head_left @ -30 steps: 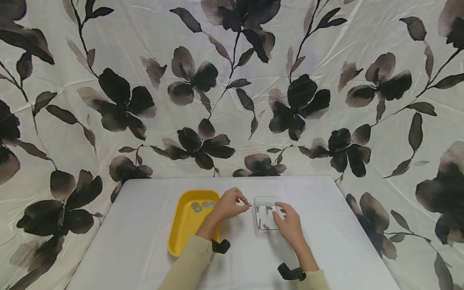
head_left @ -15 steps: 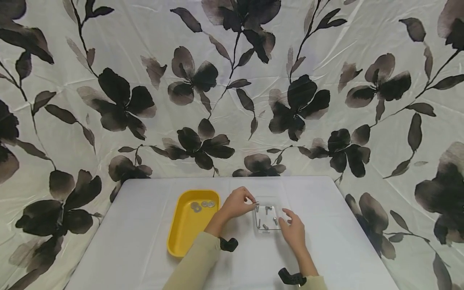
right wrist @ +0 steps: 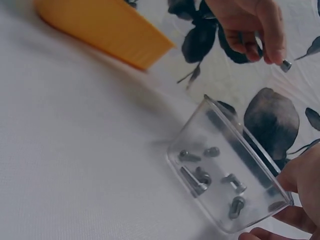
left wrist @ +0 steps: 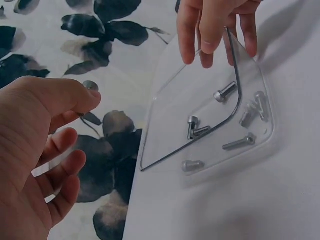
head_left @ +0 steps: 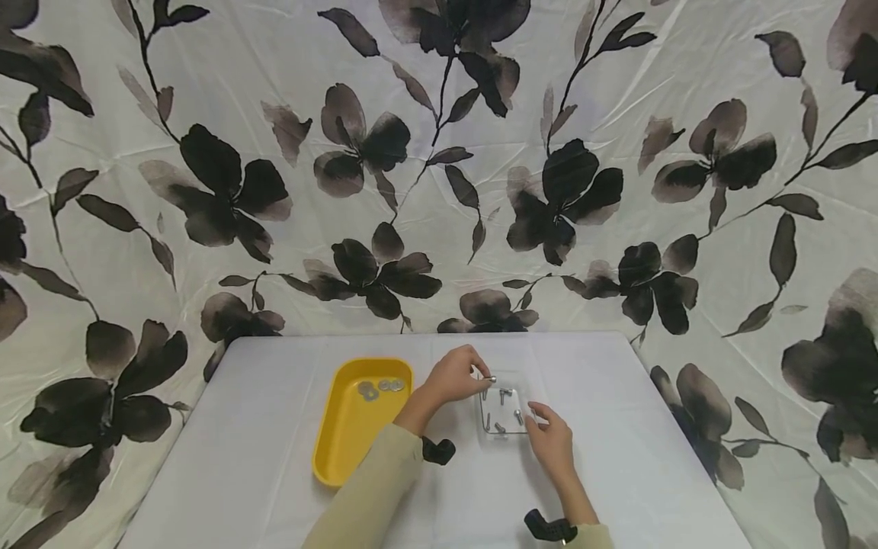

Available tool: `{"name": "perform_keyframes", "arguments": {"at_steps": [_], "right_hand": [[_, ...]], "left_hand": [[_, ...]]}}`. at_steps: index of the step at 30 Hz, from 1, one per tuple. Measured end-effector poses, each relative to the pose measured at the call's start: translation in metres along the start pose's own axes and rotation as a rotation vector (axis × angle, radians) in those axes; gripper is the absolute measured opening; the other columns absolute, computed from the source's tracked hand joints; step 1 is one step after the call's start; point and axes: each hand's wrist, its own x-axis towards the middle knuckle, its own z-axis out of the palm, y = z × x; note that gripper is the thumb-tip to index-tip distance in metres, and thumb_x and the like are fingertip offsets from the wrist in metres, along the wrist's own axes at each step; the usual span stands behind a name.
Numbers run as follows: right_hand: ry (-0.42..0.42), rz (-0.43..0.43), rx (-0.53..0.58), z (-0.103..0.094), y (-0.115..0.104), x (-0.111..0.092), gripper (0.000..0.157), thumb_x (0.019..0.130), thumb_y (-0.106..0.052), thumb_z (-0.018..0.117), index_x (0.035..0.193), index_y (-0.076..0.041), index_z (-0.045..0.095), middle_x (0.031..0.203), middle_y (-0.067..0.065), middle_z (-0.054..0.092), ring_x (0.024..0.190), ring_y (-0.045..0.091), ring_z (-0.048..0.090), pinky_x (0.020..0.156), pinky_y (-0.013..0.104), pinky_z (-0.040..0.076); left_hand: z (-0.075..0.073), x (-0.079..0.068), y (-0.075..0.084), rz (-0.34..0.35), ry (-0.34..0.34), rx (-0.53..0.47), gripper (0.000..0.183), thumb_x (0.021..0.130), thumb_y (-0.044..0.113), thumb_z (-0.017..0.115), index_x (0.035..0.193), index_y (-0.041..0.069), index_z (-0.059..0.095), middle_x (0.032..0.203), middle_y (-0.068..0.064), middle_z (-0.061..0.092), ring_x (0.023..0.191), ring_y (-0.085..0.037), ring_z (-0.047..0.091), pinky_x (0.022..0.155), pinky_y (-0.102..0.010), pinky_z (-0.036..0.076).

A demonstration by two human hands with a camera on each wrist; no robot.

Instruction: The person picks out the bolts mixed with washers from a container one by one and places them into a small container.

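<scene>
My left hand (head_left: 456, 376) pinches a metal bolt (head_left: 491, 379) between thumb and fingertips, above the far edge of a clear plastic box (head_left: 505, 434). In the left wrist view only the round head of the bolt (left wrist: 90, 85) shows past the thumb. My right hand (head_left: 552, 444) holds the box's right side, its thumb and fingers around the rim near a corner. Inside the box (right wrist: 215, 220) lie several silver socket-head bolts (right wrist: 235, 184), pointing in different directions.
To the left stands a yellow tray (head_left: 329, 450) with several flat washers (head_left: 384, 386) near its far end. A white cloth covers the table (head_left: 226, 442). Behind it hangs a floral-print sheet (head_left: 480, 191).
My left hand has moved right with the bolt, from beside the box to over its far edge. My right hand shifted slightly down, drawing its fingers from over the box to its right rim.
</scene>
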Motion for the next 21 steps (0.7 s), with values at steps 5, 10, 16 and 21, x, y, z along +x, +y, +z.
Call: {"name": "perform_keyframes", "arguments": {"at_steps": [5, 10, 16, 21], "right_hand": [[0.001, -0.009, 0.005, 0.001, 0.002, 0.001, 0.032, 0.091, -0.012, 0.062, 0.122, -0.004, 0.064, 0.121, 0.024, 0.062, 0.1, 0.041, 0.064, 0.073, 0.04, 0.056], [-0.01, -0.012, 0.014, 0.002, 0.003, 0.002, 0.034, 0.091, -0.01, 0.063, 0.124, -0.004, 0.062, 0.121, 0.023, 0.062, 0.1, 0.039, 0.065, 0.074, 0.038, 0.056], [-0.017, -0.007, 0.014, 0.004, 0.005, 0.001, 0.035, 0.091, -0.011, 0.064, 0.125, -0.004, 0.061, 0.121, 0.024, 0.061, 0.1, 0.038, 0.065, 0.072, 0.035, 0.056], [-0.007, 0.002, 0.008, 0.005, 0.006, -0.001, 0.035, 0.091, -0.012, 0.065, 0.125, -0.005, 0.062, 0.12, 0.023, 0.062, 0.099, 0.038, 0.066, 0.071, 0.036, 0.057]], "left_hand": [[0.0, 0.009, 0.006, 0.014, -0.025, 0.045, 0.005, 0.079, 0.027, 0.08, 0.079, 0.023, 0.076, 0.093, 0.01, 0.059, 0.083, -0.01, 0.055, 0.073, -0.028, 0.048], [0.002, 0.018, 0.014, 0.043, -0.042, 0.056, 0.005, 0.079, 0.027, 0.079, 0.078, 0.023, 0.077, 0.091, 0.01, 0.061, 0.084, -0.009, 0.057, 0.074, -0.027, 0.049], [0.004, 0.023, 0.026, 0.049, -0.065, 0.07, 0.005, 0.08, 0.027, 0.079, 0.08, 0.022, 0.077, 0.093, 0.01, 0.063, 0.088, -0.011, 0.059, 0.072, -0.027, 0.05], [0.008, 0.024, 0.031, 0.072, -0.07, 0.085, 0.005, 0.08, 0.028, 0.078, 0.08, 0.023, 0.077, 0.095, 0.01, 0.063, 0.088, -0.009, 0.059, 0.071, -0.026, 0.049]]}}
